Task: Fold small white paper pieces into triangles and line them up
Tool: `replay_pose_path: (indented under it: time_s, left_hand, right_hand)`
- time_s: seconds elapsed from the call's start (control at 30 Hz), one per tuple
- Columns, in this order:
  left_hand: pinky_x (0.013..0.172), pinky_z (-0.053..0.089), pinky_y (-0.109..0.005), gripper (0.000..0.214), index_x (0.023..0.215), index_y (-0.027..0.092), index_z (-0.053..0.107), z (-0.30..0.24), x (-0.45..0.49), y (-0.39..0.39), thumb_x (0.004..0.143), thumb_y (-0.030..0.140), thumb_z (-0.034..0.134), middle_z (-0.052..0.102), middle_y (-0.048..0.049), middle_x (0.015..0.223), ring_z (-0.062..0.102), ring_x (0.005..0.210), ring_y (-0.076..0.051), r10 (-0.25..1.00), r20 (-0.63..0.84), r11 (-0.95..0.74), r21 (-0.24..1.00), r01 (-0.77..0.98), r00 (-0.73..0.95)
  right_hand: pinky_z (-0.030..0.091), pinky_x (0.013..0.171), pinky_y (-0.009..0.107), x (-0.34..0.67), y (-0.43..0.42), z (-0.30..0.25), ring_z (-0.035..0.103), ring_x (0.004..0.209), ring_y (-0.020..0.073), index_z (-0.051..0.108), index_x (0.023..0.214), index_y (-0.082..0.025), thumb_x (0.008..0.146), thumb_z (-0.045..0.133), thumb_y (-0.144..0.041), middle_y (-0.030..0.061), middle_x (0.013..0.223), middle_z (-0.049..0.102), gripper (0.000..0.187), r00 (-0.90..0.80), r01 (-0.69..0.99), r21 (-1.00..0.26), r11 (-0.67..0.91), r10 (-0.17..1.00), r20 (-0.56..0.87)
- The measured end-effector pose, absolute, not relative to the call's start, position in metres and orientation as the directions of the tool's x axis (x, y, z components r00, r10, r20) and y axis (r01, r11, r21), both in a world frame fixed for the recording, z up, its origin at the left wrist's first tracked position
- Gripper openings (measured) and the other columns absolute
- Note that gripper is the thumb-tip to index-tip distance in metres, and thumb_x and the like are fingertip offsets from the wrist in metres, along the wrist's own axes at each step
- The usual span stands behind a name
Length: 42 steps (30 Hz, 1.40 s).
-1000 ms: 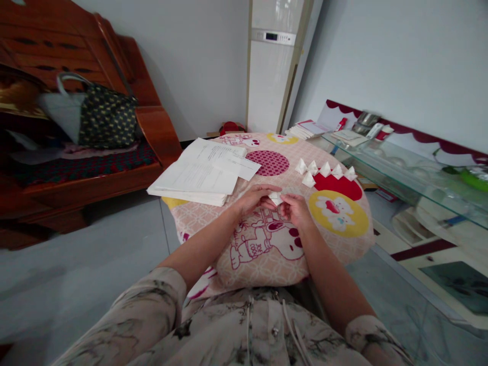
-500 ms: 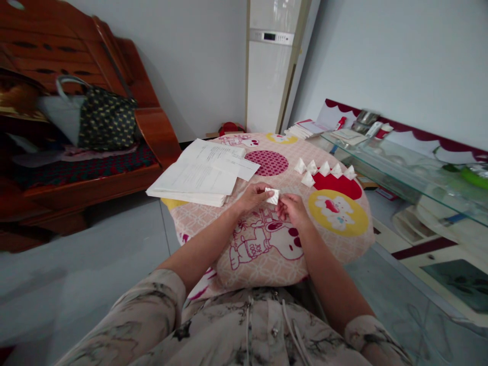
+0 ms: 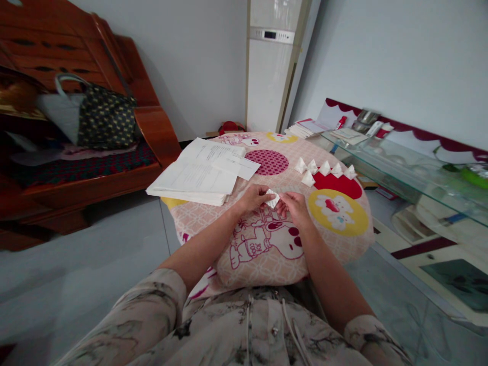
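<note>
A small folded white paper piece (image 3: 272,198) is pinched between both hands above a pink cartoon-printed cushion (image 3: 335,239) on my lap. My left hand (image 3: 253,198) grips its left side with closed fingers. My right hand (image 3: 294,207) closes on its right side. Several finished white folded paper triangles (image 3: 325,170) lie in a row on the cushion beyond my hands. A stack of white printed sheets (image 3: 198,175) rests on the cushion's far left part.
A wooden bench (image 3: 76,127) with a patterned bag (image 3: 102,118) stands at left. A white standing appliance (image 3: 270,66) is against the far wall. A glass-topped low table (image 3: 412,173) with papers and small items runs along the right.
The paper piece was lifted and shown in my left fingers half a second ago; now it is lower and both hands close together on it again.
</note>
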<state>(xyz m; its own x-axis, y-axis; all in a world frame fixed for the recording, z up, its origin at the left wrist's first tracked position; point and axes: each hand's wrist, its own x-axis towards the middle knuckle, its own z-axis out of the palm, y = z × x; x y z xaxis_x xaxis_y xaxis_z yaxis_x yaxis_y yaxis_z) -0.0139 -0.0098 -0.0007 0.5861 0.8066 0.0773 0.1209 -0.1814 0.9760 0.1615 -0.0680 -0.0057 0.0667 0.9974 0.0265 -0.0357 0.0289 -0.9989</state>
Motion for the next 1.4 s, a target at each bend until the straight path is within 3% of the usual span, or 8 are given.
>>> replay_pose_path:
  time_s: [0.17, 0.37, 0.6, 0.8, 0.9, 1.13, 1.3, 1.4]
  left_hand:
    - [0.044, 0.028, -0.019, 0.037, 0.063, 0.016, 0.056, 0.0, -0.015, -0.012, 0.082, 0.044, 0.072, 0.05, 0.0047, 0.05, 0.041, 0.043, -0.006, 0.793, 0.1, -0.209, 0.971, 0.114, 0.601]
    - [0.045, 0.025, -0.021, 0.043, 0.063, 0.017, 0.054, -0.006, -0.008, -0.013, 0.086, 0.052, 0.064, 0.044, 0.0054, 0.05, 0.037, 0.045, -0.006, 0.865, 0.074, -0.129, 0.989, 0.076, 0.496]
    - [0.048, 0.022, -0.022, 0.046, 0.054, 0.016, 0.045, 0.003, -0.008, -0.019, 0.086, 0.042, 0.065, 0.039, 0.0054, 0.05, 0.031, 0.049, -0.006, 0.865, 0.194, -0.229, 0.973, 0.02, 0.464]
    - [0.043, 0.023, -0.022, 0.048, 0.063, 0.018, 0.053, -0.003, -0.005, -0.021, 0.092, 0.055, 0.058, 0.046, 0.004, 0.049, 0.036, 0.041, -0.007, 0.886, -0.001, 0.0, 1.0, 0.002, 0.463]
    - [0.043, 0.025, -0.021, 0.046, 0.062, 0.017, 0.053, -0.003, -0.005, -0.018, 0.091, 0.051, 0.062, 0.049, 0.003, 0.05, 0.039, 0.041, -0.007, 0.883, -0.022, 0.022, 1.0, 0.005, 0.469]
    - [0.044, 0.022, -0.021, 0.049, 0.056, 0.016, 0.049, 0.004, -0.012, -0.014, 0.085, 0.048, 0.072, 0.046, 0.0046, 0.046, 0.032, 0.041, -0.004, 0.892, 0.034, -0.042, 0.999, 0.008, 0.451]
    - [0.047, 0.035, -0.019, 0.043, 0.065, 0.016, 0.054, 0.004, -0.01, -0.017, 0.085, 0.049, 0.074, 0.055, 0.0024, 0.054, 0.048, 0.046, -0.007, 0.867, -0.017, 0.054, 0.997, -0.06, 0.497]
    - [0.044, 0.03, -0.019, 0.039, 0.064, 0.016, 0.053, 0.004, -0.011, -0.016, 0.085, 0.042, 0.075, 0.053, 0.0036, 0.051, 0.044, 0.041, -0.006, 0.861, -0.05, 0.044, 0.999, 0.023, 0.506]
  right_hand:
    - [0.036, 0.03, 0.019, 0.164, -0.069, -0.005, 0.052, 0.035, 0.0105, 0.062, 0.061, -0.018, 0.069, 0.075, -0.053, 0.0013, 0.05, 0.063, 0.038, 0.016, -0.005, -1.0, 0.023, 1.0, 0.023]
    - [0.031, 0.028, 0.018, 0.156, -0.072, -0.005, 0.047, 0.033, 0.0087, 0.06, 0.062, -0.02, 0.071, 0.074, -0.047, -0.0022, 0.047, 0.058, 0.032, 0.137, 0.112, -0.99, 0.082, 0.986, 0.097]
    - [0.04, 0.032, 0.02, 0.157, -0.07, -0.008, 0.056, 0.039, 0.0115, 0.061, 0.062, -0.02, 0.072, 0.074, -0.05, 0.0009, 0.053, 0.064, 0.034, -0.047, 0.003, -0.999, 0.039, 0.998, 0.039]
    - [0.031, 0.028, 0.019, 0.155, -0.071, -0.007, 0.045, 0.032, 0.0083, 0.059, 0.062, -0.021, 0.072, 0.072, -0.047, -0.0027, 0.047, 0.057, 0.031, 0.144, -0.003, -0.996, 0.089, 0.986, 0.088]
    - [0.032, 0.029, 0.019, 0.155, -0.07, -0.007, 0.045, 0.033, 0.0083, 0.058, 0.061, -0.021, 0.073, 0.071, -0.046, -0.0025, 0.046, 0.056, 0.031, 0.198, -0.009, -0.993, 0.115, 0.974, 0.111]
    - [0.034, 0.03, 0.02, 0.158, -0.073, 0.0, 0.048, 0.035, 0.0099, 0.06, 0.06, -0.02, 0.066, 0.077, -0.044, -0.0011, 0.048, 0.059, 0.03, 0.039, -0.102, -0.994, 0.025, 0.999, 0.021]
    - [0.034, 0.029, 0.02, 0.155, -0.073, 0.0, 0.049, 0.035, 0.0095, 0.062, 0.061, -0.019, 0.067, 0.076, -0.044, -0.0013, 0.049, 0.06, 0.028, 0.14, -0.107, -0.993, 0.056, 0.989, 0.041]
    - [0.035, 0.029, 0.02, 0.157, -0.073, -0.001, 0.051, 0.035, 0.0103, 0.063, 0.061, -0.019, 0.066, 0.076, -0.043, -0.0003, 0.05, 0.061, 0.028, 0.11, -0.119, -0.993, 0.027, 0.994, 0.014]
